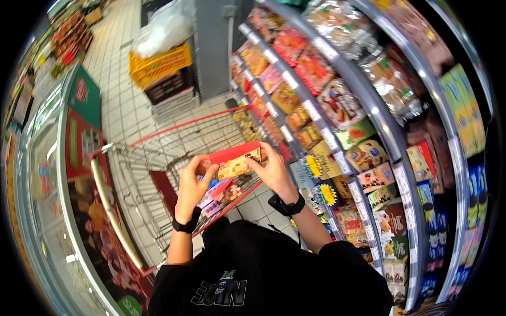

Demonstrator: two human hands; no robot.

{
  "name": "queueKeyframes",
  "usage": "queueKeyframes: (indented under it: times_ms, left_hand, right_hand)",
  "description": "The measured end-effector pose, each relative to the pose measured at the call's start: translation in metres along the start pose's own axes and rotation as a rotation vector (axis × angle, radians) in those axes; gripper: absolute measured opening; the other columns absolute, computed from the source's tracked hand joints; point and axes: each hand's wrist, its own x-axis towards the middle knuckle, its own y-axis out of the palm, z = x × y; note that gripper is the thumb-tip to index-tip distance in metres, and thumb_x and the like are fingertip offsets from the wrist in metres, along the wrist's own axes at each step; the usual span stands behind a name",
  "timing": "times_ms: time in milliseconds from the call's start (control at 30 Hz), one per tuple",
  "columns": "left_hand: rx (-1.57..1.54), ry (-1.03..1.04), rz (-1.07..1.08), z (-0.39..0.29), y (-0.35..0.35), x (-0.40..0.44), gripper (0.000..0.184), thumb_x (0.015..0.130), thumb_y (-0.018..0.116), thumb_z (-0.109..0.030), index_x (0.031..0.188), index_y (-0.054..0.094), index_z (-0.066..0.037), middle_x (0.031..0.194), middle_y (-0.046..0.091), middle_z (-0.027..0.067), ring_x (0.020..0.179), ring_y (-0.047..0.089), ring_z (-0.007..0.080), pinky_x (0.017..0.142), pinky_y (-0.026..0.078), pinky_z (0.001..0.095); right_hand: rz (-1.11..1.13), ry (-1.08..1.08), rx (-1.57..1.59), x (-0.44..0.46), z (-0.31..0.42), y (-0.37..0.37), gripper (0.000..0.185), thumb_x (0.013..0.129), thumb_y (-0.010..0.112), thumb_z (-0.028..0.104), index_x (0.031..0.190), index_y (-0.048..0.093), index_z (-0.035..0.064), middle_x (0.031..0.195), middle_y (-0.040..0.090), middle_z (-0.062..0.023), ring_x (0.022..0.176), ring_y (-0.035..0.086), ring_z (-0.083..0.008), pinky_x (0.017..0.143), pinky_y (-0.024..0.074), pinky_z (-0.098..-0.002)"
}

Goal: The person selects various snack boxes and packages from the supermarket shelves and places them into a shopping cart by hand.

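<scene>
A red and cream box [235,163] is held between both hands over the shopping cart [182,126]. My left hand [197,181] has its thumb and fingers closed on the box's left end. At the right end, my right hand [271,169] grips it with the thumb across the front face. Colourful packages [221,196] lie in the cart just below the box. Both wrists wear black bands.
Shelves [337,139] of packaged food curve along the right. A glass-topped freezer [66,174] stands on the left. Ahead are a yellow crate [159,66] with a clear plastic bag [166,29] on it and a grey pillar [217,52].
</scene>
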Motion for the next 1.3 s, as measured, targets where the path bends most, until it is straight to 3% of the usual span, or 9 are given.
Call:
queueKeyframes:
  times_ms: [267, 367, 467, 733, 800, 833, 867, 1100, 1300]
  left_hand:
    - [0.159, -0.329, -0.018, 0.102, -0.082, -0.037, 0.024, 0.083, 0.070, -0.014, 0.093, 0.063, 0.007, 0.076, 0.069, 0.0195, 0.070, 0.070, 0.0279, 0.063, 0.053, 0.0352]
    - [0.266, -0.490, 0.022, 0.146, -0.089, -0.047, 0.032, 0.084, 0.071, -0.017, 0.106, 0.060, 0.003, 0.082, 0.069, 0.0198, 0.075, 0.070, 0.0282, 0.067, 0.054, 0.0372]
    - [0.240, -0.575, 0.069, 0.155, -0.095, -0.045, 0.040, 0.081, 0.069, -0.020, 0.111, 0.059, 0.005, 0.092, 0.068, 0.0259, 0.091, 0.066, 0.0397, 0.081, 0.052, 0.0418]
    - [0.182, -0.738, 0.410, 0.250, -0.048, -0.037, 0.062, 0.081, 0.069, -0.038, 0.125, 0.055, 0.002, 0.117, 0.064, 0.0244, 0.111, 0.061, 0.0357, 0.093, 0.048, 0.0396]
    - [0.164, -0.704, 0.393, 0.264, -0.034, -0.034, 0.065, 0.082, 0.068, -0.039, 0.130, 0.052, 0.002, 0.120, 0.062, 0.0240, 0.114, 0.059, 0.0353, 0.095, 0.047, 0.0389]
    - [0.171, -0.707, 0.421, 0.268, -0.030, -0.032, 0.068, 0.083, 0.067, -0.040, 0.133, 0.049, 0.001, 0.123, 0.060, 0.0248, 0.116, 0.058, 0.0356, 0.096, 0.047, 0.0384]
    - [0.172, -0.708, 0.424, 0.271, -0.027, -0.033, 0.068, 0.083, 0.067, -0.040, 0.133, 0.049, 0.001, 0.123, 0.060, 0.0248, 0.116, 0.058, 0.0356, 0.096, 0.047, 0.0384]
    - [0.180, -0.712, 0.390, 0.273, 0.000, -0.035, 0.073, 0.088, 0.063, -0.035, 0.146, 0.031, -0.005, 0.124, 0.055, 0.0340, 0.119, 0.054, 0.0426, 0.101, 0.044, 0.0406]
    - [0.260, -0.853, 0.477, 0.279, 0.014, -0.034, 0.076, 0.089, 0.059, -0.040, 0.152, 0.020, -0.020, 0.142, 0.022, 0.0432, 0.120, 0.048, 0.0528, 0.105, 0.041, 0.0459]
  right_hand:
    - [0.372, 0.060, 0.013, 0.019, 0.000, 0.132, 0.037, 0.088, 0.068, 0.023, 0.112, 0.059, -0.0043, 0.086, 0.069, -0.0164, 0.075, 0.070, -0.0236, 0.067, 0.0521, -0.0351]
    - [0.483, 0.163, -0.003, 0.019, -0.016, 0.172, 0.037, 0.089, 0.066, 0.023, 0.112, 0.059, -0.0041, 0.086, 0.069, -0.0167, 0.070, 0.069, -0.0225, 0.064, 0.0519, -0.0348]
    - [0.560, 0.208, -0.041, 0.016, -0.049, 0.205, 0.040, 0.089, 0.065, 0.026, 0.114, 0.058, -0.0048, 0.092, 0.069, -0.0197, 0.075, 0.069, -0.0273, 0.068, 0.0521, -0.0373]
    - [0.552, 0.161, -0.329, 0.029, -0.121, 0.236, 0.037, 0.090, 0.064, 0.021, 0.115, 0.060, -0.0056, 0.090, 0.070, -0.0151, 0.079, 0.069, -0.0205, 0.062, 0.0540, -0.0330]
    - [0.591, 0.499, -0.083, 0.033, -0.130, 0.234, 0.033, 0.091, 0.063, 0.020, 0.112, 0.061, -0.0052, 0.090, 0.070, -0.0138, 0.080, 0.068, -0.0194, 0.064, 0.0540, -0.0339]
    - [0.595, 0.462, -0.070, 0.035, -0.135, 0.232, 0.038, 0.094, 0.057, 0.021, 0.122, 0.057, -0.0041, 0.083, 0.069, -0.0129, 0.051, 0.064, -0.0187, 0.056, 0.0518, -0.0329]
    - [0.593, 0.465, -0.069, 0.036, -0.141, 0.231, 0.038, 0.094, 0.057, 0.021, 0.122, 0.057, -0.0041, 0.083, 0.069, -0.0129, 0.051, 0.064, -0.0187, 0.056, 0.0518, -0.0329]
    - [0.657, 0.528, -0.242, 0.032, -0.211, 0.235, 0.047, 0.090, 0.061, 0.027, 0.125, 0.056, -0.0031, 0.119, 0.063, -0.0225, 0.110, 0.062, -0.0294, 0.090, 0.0481, -0.0396]
    - [0.706, 0.525, -0.301, 0.031, -0.181, 0.221, 0.049, 0.087, 0.063, 0.032, 0.121, 0.058, -0.0046, 0.113, 0.065, -0.0234, 0.106, 0.063, -0.0335, 0.088, 0.0487, -0.0398]
